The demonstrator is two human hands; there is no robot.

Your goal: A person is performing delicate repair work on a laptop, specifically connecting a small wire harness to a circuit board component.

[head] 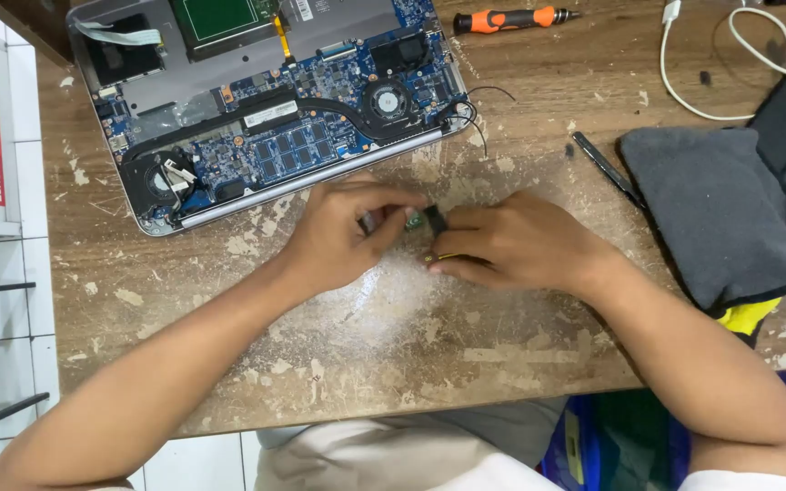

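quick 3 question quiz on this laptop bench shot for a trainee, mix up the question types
1. True or false: the opened laptop lies with its circuit board and fans exposed.
2. Multiple choice: the orange-handled screwdriver lies A) in the right hand, B) on the wooden table beyond the laptop's right corner, C) on the grey pouch.
3. Short answer: what do the left hand and right hand hold between them?

Key
1. True.
2. B.
3. A small dark component, pinched by the fingertips of both hands; its exact kind is too small to tell.
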